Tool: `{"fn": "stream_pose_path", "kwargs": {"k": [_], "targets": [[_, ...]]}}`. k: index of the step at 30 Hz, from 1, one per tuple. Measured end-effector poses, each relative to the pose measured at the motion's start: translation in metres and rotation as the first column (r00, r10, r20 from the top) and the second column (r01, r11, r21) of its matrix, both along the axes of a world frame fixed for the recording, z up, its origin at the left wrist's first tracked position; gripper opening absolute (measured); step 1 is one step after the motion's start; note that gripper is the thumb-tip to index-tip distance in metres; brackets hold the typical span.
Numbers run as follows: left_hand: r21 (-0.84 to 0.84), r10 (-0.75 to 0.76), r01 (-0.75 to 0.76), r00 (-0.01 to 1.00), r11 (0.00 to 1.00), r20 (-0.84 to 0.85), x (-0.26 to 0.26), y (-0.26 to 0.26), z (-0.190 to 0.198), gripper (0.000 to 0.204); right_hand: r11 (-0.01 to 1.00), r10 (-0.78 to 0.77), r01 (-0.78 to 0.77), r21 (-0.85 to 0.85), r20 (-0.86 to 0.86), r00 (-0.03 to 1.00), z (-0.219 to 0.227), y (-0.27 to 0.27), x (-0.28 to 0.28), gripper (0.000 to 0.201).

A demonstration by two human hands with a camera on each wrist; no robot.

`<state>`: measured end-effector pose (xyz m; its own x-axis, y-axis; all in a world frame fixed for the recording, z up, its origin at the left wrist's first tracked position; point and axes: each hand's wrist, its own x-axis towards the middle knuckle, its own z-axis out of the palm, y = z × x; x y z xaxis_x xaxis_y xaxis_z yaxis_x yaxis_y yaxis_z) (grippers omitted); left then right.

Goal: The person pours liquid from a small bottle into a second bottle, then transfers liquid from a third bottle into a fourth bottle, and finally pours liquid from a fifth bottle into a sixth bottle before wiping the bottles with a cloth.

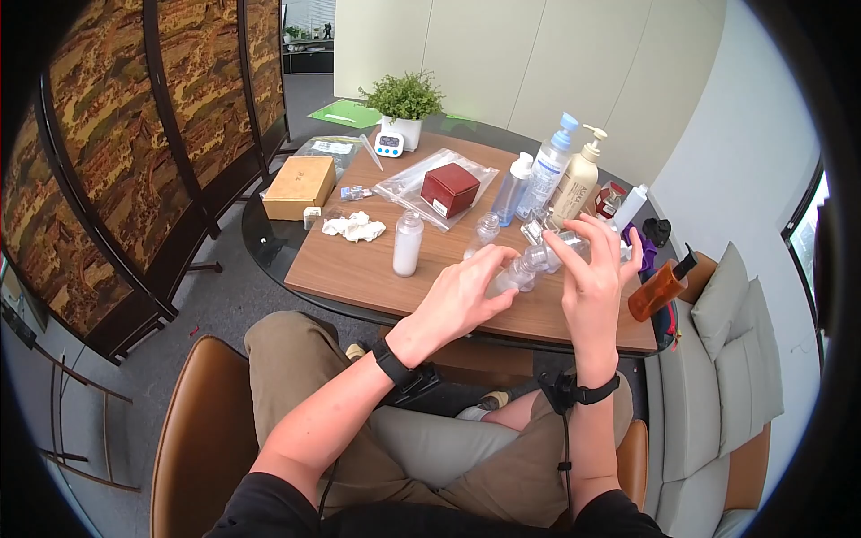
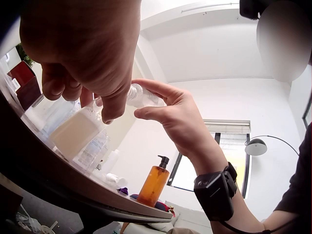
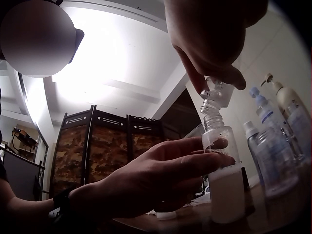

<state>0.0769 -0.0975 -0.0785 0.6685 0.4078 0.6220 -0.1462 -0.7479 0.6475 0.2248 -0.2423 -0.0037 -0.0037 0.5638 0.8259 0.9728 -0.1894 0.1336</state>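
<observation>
From where I stand, the person has two small bottles mouth to mouth over the worktop (image 1: 341, 278). The left hand (image 1: 459, 289) grips the lower bottle (image 3: 228, 197), fingers wrapped across its side; whitish liquid sits inside it. The right hand (image 1: 592, 278) holds the clear upper bottle (image 3: 224, 92) tipped, fingers on its body, so that its neck points down at the other's opening. Whether the two rims actually touch, I can't tell.

That meeting of necks looks like the weak spot. There's no funnel, so a small drift of either wrist could send liquid down the outside. The lower bottle's shoulder carries specks that may be drops; if so, wet plastic could slide in the fingers. Squeezing too hard might push liquid up and over the rim, and a heavy lean from above could tip the lower bottle, particularly if its base isn't planted, which I can't make out.

The neighbours worry me too. A whitish bottle (image 1: 406, 247) stands near the left hand, a clear bottle (image 1: 485, 233) just past the fingers; a careless elbow or knuckle could topple either. The crumpled tissue (image 1: 354, 227) lies off to the left, awkward to reach with both hands occupied.
</observation>
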Motion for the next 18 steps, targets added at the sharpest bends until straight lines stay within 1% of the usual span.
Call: {"fn": "stream_pose_path", "kwargs": {"k": [11, 14, 16, 18], "targets": [[0.017, 0.003, -0.003, 1.0, 1.0, 0.009, 0.0018, 0.0005, -0.0025, 0.05, 1.0, 0.001, -0.001, -0.001, -0.004, 1.0, 0.0004, 0.0, 0.0, 0.053], [0.002, -0.003, 0.003, 1.0, 1.0, 0.001, -0.0004, -0.0007, 0.0007, 0.05, 1.0, 0.0, 0.0, -0.002, -0.003, 1.0, 0.0002, -0.0001, 0.0008, 0.054], [-0.021, -0.005, 0.004, 0.999, 1.0, -0.04, -0.0019, -0.0018, 0.0036, 0.05, 1.0, 0.005, -0.005, -0.001, -0.001, 1.0, 0.0002, -0.0002, 0.0014, 0.054], [-0.024, -0.009, 0.009, 1.0, 1.0, -0.022, -0.0012, -0.0014, 0.0022, 0.05, 1.0, 0.007, -0.007, 0.001, -0.002, 1.0, 0.0, 0.0001, 0.0014, 0.054]]}}
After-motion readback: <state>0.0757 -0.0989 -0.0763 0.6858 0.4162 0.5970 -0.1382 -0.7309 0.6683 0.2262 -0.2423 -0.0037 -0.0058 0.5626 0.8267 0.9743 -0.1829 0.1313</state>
